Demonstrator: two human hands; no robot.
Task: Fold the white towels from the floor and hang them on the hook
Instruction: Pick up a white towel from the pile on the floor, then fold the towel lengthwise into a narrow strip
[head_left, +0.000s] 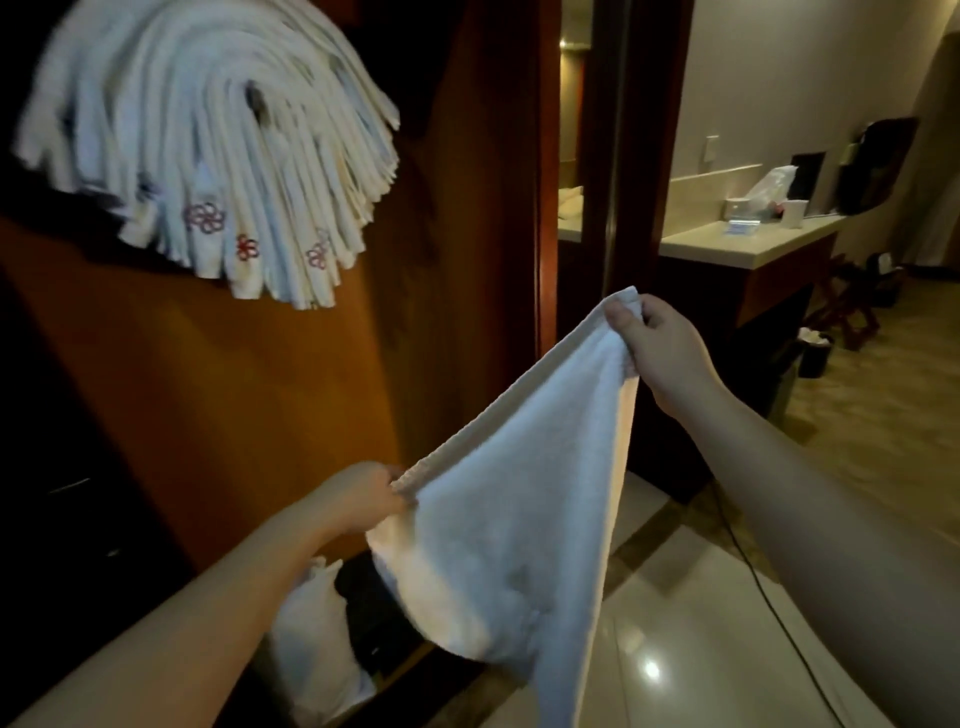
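White terry towel (519, 493) hangs in the air between both hands, its banded top edge stretched taut along a diagonal that rises from lower left to upper right; the cloth below drapes down in a loose fold toward the floor. The left hand (363, 501) pinches the lower end of that edge, and the right hand (657, 345) pinches the upper corner between thumb and curled fingers. Open air lies beneath and to the right of the towel, above the glossy pale tiled floor (691, 623). Close on the left stands an orange-brown wooden panel (291, 374), where a thick fan of folded white towels (208, 150), some with red flower embroidery, hangs overhead. A pale countertop (748, 241) sits beyond the doorway.
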